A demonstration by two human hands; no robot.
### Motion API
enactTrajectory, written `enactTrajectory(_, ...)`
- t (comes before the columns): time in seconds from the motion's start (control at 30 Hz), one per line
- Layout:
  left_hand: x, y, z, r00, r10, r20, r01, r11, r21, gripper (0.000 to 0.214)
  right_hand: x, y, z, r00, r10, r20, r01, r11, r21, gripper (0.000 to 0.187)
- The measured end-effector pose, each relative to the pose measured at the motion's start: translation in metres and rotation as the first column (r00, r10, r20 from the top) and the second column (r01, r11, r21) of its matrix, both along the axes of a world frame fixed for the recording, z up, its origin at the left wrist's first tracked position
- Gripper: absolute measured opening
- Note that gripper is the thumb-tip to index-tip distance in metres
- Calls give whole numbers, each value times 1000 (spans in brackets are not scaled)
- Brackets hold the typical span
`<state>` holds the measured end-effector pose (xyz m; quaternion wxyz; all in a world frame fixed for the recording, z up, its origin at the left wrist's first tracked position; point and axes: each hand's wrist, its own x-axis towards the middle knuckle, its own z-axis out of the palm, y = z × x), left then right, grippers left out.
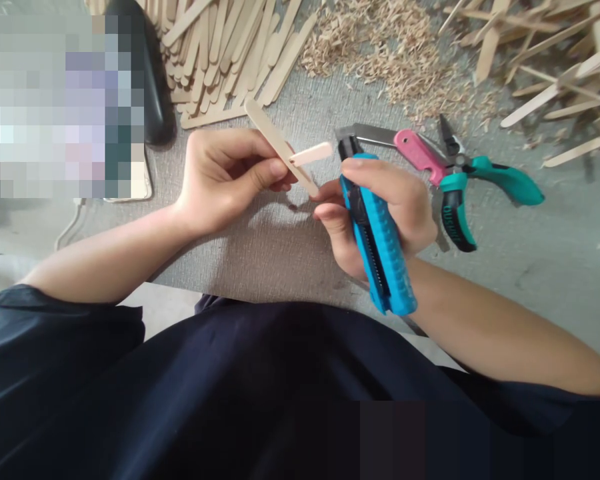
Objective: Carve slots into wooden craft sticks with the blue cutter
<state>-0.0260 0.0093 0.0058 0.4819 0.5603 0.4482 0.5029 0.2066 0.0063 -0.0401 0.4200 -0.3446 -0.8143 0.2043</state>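
Between the thumb and fingers of my left hand [235, 173] is a wooden craft stick [270, 130], slanting from upper left to lower right. A shorter stick piece [313, 155] crosses it near the middle and points right. My right hand [390, 207] is wrapped round a blue utility knife [377, 233], its head pointing up and away from me. The fingertips of that hand are close to the lower end of the craft stick; whether they touch it I cannot tell. The knife head lies just right of the short piece's tip.
Flat craft sticks [230, 53] are heaped at the back left, beside a black rounded object [153, 73]. Wood shavings [390, 53] lie at the back middle. A pink-handled folding knife [415, 150] and green-handled pliers [505, 180] rest at right, below more sticks [555, 73].
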Motion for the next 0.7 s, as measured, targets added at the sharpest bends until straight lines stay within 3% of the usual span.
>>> enactTrajectory(0.03,1,-2,1,1000,-21,0,21,1000,-9,42,-3,2,6,984,-63,-168,86,988,132,36)
enactTrajectory(0.1,1,-4,0,997,-75,18,75,997,6,38,-8,4,15,959,-81,-272,131,977,170,34)
enactTrajectory(0.23,0,-5,-5,986,-155,58,153,987,36,31,-8,2,20,973,-161,-163,180,978,105,30)
enactTrajectory(0.4,-2,-3,0,972,-203,116,209,977,-44,27,-3,5,18,970,-185,-160,215,955,203,36)
enactTrajectory(0.53,-4,1,3,908,-322,268,369,918,-147,29,-5,7,11,960,-176,-218,193,979,59,43)
enactTrajectory(0.7,-10,7,5,815,-467,342,543,822,-172,25,-4,10,2,942,-63,-331,66,998,-1,54)
